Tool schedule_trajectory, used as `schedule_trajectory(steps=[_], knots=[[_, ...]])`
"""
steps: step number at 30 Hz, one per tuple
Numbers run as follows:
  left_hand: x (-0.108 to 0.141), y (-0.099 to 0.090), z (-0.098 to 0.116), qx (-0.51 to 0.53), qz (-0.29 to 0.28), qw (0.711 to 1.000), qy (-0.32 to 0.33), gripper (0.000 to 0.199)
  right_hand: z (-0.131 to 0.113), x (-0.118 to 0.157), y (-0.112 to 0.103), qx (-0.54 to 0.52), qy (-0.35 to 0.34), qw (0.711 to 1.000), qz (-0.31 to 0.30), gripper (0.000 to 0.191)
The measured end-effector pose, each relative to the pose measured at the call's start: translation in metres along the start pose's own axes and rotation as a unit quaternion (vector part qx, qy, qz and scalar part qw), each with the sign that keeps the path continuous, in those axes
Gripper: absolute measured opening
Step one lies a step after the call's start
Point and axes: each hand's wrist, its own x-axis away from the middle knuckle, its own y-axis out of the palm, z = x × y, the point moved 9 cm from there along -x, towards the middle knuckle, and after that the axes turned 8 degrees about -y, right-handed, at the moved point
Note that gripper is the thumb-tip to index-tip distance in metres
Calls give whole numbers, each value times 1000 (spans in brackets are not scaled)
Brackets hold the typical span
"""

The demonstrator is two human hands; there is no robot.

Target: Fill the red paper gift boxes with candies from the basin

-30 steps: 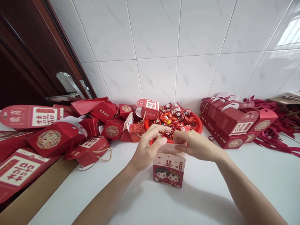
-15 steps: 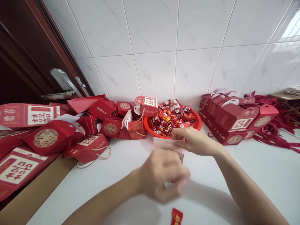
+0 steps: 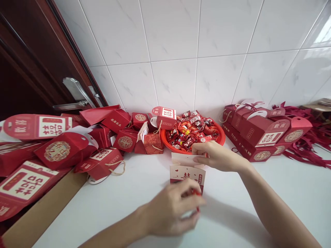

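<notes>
In front of me stands a small gift box [image 3: 182, 172], white with red print on its near face, its top flaps apart. My right hand [image 3: 219, 156] pinches the rear white flap [image 3: 182, 158] at its right end. My left hand [image 3: 173, 208], slightly blurred, is closed around a red-wrapped candy [image 3: 197, 193] just before the box's near face, hiding the lower part of it. Directly behind the box is a red basin [image 3: 221, 136] heaped with wrapped candies [image 3: 190, 131].
Red gift boxes [image 3: 124, 139] lie piled on the left, partly over a cardboard edge [image 3: 59, 193]. Closed red boxes [image 3: 261, 134] are stacked at right beside dark red ribbons [image 3: 305, 151]. A tiled wall [image 3: 173, 82] backs the white table [image 3: 245, 213]; a door handle [image 3: 72, 96] is at left.
The red candy that lay at the near edge of the table is now in my left hand. That hand has shifted lower, showing the box's printed front. My right hand keeps its hold.
</notes>
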Motion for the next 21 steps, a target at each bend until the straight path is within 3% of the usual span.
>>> schedule_trajectory(steps=[3,5,10,16,18,21], knots=[[-17,-53,-4,-48,184,982,5,14,-2,-1,0,-23,-21,1000,0,17],[-22,-65,-13,-82,238,968,-10,11,0,-2,0,-38,-27,999,2,19],[-28,-50,-42,-77,181,977,-88,24,3,-2,1,-53,-34,998,1,23],[-15,-57,-60,-52,221,963,-145,11,1,0,-3,-32,-34,999,-6,15],[-15,-54,-70,-21,186,968,-169,10,-2,2,-5,-31,-37,999,-10,13],[-16,-51,-84,30,146,970,-194,26,-7,6,-8,-39,-41,998,-23,12]])
